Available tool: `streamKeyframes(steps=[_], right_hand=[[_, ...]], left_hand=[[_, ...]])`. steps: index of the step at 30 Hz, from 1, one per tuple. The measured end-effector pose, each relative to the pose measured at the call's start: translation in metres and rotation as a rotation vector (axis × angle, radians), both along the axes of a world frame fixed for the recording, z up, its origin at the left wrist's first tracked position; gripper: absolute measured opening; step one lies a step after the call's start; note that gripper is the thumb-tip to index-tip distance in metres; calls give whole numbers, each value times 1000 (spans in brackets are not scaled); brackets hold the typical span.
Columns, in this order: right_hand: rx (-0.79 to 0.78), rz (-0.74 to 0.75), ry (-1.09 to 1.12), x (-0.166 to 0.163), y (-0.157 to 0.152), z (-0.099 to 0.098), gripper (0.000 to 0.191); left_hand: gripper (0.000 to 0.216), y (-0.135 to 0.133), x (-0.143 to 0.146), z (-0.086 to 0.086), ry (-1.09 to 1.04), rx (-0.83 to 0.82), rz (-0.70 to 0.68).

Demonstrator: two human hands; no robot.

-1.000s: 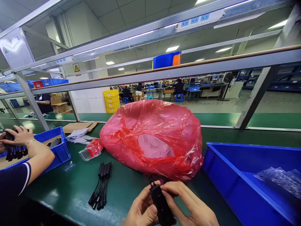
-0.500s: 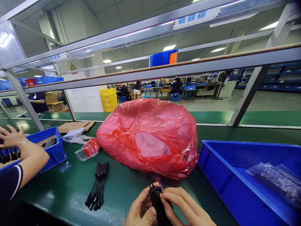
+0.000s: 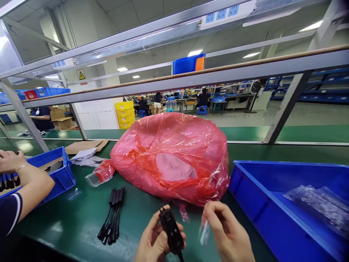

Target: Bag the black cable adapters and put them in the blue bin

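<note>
My left hand (image 3: 158, 236) is wrapped around a small black device (image 3: 171, 230) with short prongs at its upper end and a cable leaving its lower end. To the right, my right hand (image 3: 227, 233) pinches a small clear plastic bag or film (image 3: 204, 233) that hangs from the fingertips, apart from the device. Between the hands a small pinkish scrap of clear plastic (image 3: 184, 213) lies on the green table. Left of my hands rests a bundle of black cables with slim black boxes (image 3: 116, 198). Behind them sits a large red plastic bag (image 3: 169, 153).
At the right stands a blue bin (image 3: 259, 196) containing clear plastic bags (image 3: 316, 203). A co-worker's arm (image 3: 35, 185) reaches over another blue bin (image 3: 58, 178) at the left. Papers (image 3: 85, 154) and a small clear bag with red contents (image 3: 102, 173) lie near it. A shelf rail (image 3: 152, 85) crosses above.
My right hand has moved away from the black device to the right, now with clear plastic in its fingers. The left hand has shifted slightly left with the device, which shows its face.
</note>
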State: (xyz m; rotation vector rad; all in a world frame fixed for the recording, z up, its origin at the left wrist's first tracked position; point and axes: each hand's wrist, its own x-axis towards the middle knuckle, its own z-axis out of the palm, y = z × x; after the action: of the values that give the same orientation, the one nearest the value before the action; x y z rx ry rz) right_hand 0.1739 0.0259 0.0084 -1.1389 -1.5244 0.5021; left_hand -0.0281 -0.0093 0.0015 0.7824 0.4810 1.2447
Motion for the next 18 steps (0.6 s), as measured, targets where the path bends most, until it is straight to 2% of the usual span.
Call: streamKeyframes(steps=[2, 5, 8, 11, 14, 18], right_hand=[[-118, 26, -145, 9, 24, -18, 28], [-194, 91, -333, 9, 60, -50, 18], [-225, 50, -487, -2, 87, -83, 11], [-259, 3, -570, -10, 103, -107, 13], [-276, 11, -570, -9, 103, -110, 18], [-259, 161, -458, -3, 74, -80, 32]], left_hand=[[47, 0, -9, -2, -16, -37, 57], [45, 1, -16, -5, -10, -57, 75], [48, 2, -15, -9, 8, -46, 62], [51, 7, -13, -15, 31, -44, 77], [56, 17, -11, -22, 52, -48, 135], [53, 33, 0, -24, 91, -19, 257]])
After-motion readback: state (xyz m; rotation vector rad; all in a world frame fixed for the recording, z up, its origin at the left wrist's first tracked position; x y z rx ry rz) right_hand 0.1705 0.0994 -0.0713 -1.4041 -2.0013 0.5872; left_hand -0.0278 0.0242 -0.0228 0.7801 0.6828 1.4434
